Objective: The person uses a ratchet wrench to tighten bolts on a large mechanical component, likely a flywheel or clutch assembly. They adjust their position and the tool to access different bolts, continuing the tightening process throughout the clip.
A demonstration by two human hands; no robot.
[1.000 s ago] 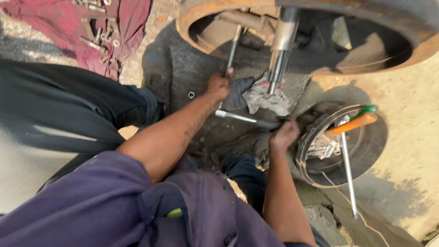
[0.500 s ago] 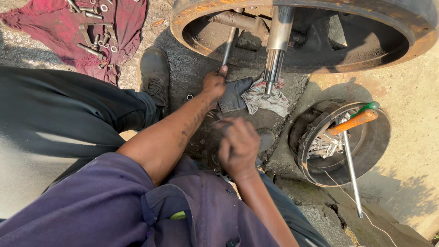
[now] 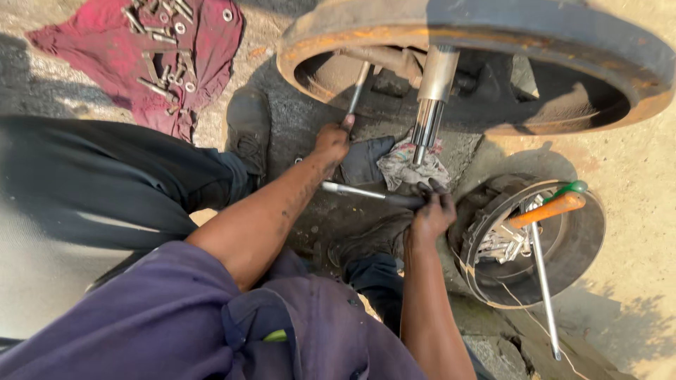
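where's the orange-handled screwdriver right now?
Head view, right side: the orange-handled screwdriver rests across the round pan, just right of the right hand.

Looking straight down at someone crouched on the dirt by a big rusty drum. Left hand is wrapped around a thin rod that runs up into the drum. Right hand is closed on the end of a metal bar lying across the ground between the two hands. A shiny shaft hangs down out of the drum, its tip right over a rag. Off to the right a round pan holds loose metal bits, with an orange-handled tool across it. Top left, a red cloth has bolts scattered on it.
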